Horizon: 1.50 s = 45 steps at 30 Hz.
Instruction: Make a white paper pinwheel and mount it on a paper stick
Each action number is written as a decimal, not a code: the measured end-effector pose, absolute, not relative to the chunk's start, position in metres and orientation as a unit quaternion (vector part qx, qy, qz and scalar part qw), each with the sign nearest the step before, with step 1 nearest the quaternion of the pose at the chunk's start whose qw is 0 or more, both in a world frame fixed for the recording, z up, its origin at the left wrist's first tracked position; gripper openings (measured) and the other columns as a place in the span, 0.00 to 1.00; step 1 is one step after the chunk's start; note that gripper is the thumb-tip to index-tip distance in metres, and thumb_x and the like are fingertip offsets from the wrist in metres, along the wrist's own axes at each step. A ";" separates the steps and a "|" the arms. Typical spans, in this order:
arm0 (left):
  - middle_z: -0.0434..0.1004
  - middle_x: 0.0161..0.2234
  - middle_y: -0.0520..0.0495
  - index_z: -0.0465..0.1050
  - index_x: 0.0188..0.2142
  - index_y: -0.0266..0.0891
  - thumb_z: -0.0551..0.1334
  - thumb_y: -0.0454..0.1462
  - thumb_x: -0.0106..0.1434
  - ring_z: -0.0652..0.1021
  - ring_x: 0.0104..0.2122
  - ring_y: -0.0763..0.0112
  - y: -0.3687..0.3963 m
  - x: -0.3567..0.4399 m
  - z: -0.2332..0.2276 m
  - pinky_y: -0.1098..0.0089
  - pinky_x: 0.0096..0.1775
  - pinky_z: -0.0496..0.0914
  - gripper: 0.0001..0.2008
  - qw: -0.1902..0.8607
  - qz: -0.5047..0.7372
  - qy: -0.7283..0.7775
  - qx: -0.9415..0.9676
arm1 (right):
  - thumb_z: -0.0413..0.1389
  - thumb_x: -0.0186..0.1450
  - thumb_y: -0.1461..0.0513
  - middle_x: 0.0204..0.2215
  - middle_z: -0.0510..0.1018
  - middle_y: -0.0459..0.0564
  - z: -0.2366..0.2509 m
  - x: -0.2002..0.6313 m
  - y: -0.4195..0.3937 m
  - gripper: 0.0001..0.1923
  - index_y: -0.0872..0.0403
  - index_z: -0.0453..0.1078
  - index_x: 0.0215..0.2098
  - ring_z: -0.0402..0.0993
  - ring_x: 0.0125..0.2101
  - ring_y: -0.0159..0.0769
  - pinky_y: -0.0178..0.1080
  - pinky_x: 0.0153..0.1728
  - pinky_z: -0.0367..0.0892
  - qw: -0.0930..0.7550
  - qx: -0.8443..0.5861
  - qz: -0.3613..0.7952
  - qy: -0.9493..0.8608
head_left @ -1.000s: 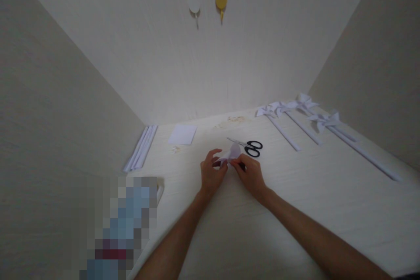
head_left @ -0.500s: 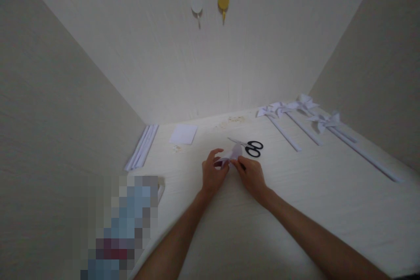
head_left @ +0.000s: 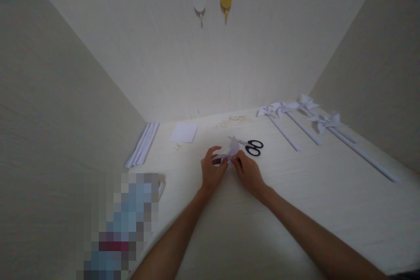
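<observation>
Between my two hands is a small white paper pinwheel head (head_left: 234,145), partly folded, with much of it hidden by my fingers. My left hand (head_left: 213,170) pinches its left side between thumb and fingers, the index finger curved above. On the near right edge, the fingertips of my right hand (head_left: 246,169) press the paper together. Black-handled scissors (head_left: 253,147) lie just beyond my right hand, blades pointing left, partly behind the paper. Finished-looking paper pinwheels on rolled sticks (head_left: 285,133) rest at the right.
Several rolled paper sticks (head_left: 143,145) lie side by side at the far left. A square white paper sheet (head_left: 184,133) is near the back wall, with small scraps (head_left: 177,147) by it. A pixelated item (head_left: 127,218) stands at left. White (head_left: 199,3) and yellow (head_left: 226,0) hooks are on the wall.
My right fingers have shifted slightly up and left along the paper. The paper's upright flap has tilted a little to the left, while my left hand keeps its pinch.
</observation>
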<state>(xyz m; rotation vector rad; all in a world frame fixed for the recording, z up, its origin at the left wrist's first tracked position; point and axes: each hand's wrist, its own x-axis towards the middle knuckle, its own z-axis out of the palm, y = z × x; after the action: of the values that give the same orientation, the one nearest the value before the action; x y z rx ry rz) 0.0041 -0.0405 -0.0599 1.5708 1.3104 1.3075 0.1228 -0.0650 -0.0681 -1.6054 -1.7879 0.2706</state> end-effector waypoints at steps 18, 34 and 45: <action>0.71 0.25 0.51 0.65 0.39 0.37 0.61 0.32 0.46 0.76 0.24 0.73 -0.042 0.005 -0.061 0.76 0.26 0.70 0.17 0.350 0.494 0.503 0.616 | 0.42 0.64 0.58 0.17 0.71 0.48 -0.065 0.124 -0.069 0.16 0.54 0.63 0.22 0.64 0.18 0.31 0.33 0.20 0.46 0.288 -0.660 0.058 -0.691; 0.72 0.22 0.53 0.65 0.38 0.37 0.60 0.32 0.46 0.75 0.21 0.74 -0.040 0.006 -0.058 0.77 0.24 0.69 0.17 0.374 0.518 0.504 0.581 | 0.45 0.62 0.61 0.21 0.72 0.47 -0.061 0.124 -0.071 0.11 0.54 0.62 0.23 0.65 0.22 0.30 0.32 0.22 0.49 0.305 -0.618 0.070 -0.721; 0.72 0.25 0.51 0.65 0.38 0.38 0.61 0.32 0.46 0.76 0.24 0.73 -0.039 0.003 -0.062 0.75 0.27 0.71 0.17 0.355 0.511 0.501 0.601 | 0.43 0.63 0.57 0.18 0.73 0.48 -0.063 0.123 -0.070 0.18 0.54 0.66 0.21 0.66 0.19 0.32 0.33 0.20 0.46 0.276 -0.644 0.057 -0.711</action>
<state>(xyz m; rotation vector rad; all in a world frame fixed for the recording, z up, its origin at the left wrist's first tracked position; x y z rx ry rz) 0.0035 -0.0391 -0.0617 1.5532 1.2943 1.3211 0.1231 -0.0697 -0.0629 -1.7309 -1.9108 0.1533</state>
